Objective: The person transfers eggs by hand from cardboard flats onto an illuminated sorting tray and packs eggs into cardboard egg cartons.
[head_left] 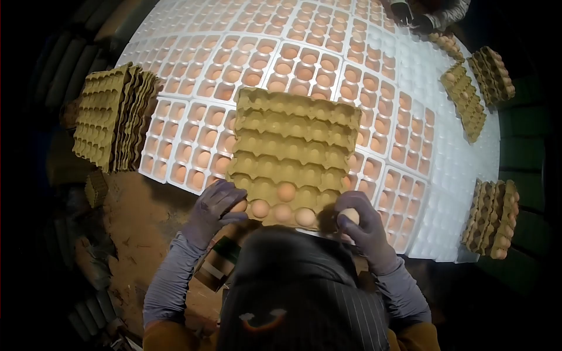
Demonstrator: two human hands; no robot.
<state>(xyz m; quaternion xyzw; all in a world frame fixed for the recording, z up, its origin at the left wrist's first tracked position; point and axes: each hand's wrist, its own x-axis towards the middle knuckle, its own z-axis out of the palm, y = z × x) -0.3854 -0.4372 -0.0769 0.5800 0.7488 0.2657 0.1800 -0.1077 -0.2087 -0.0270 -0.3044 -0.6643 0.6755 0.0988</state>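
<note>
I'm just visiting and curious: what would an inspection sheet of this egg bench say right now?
Surface: white plastic egg grid, lit from beneath, most cells holding brown eggs.
Job's things: cardboard egg tray lying on the grid, a few eggs in its near rows, the rest bare.
Clutter: stack of cardboard trays at the left edge; further tray stacks along the right edge.
Hands: both gloved; left hand holds an egg at the tray's near corner; right hand holds an egg.
Cables: nothing seen.
Surroundings: dark; another person's sleeve at the far edge.
</note>
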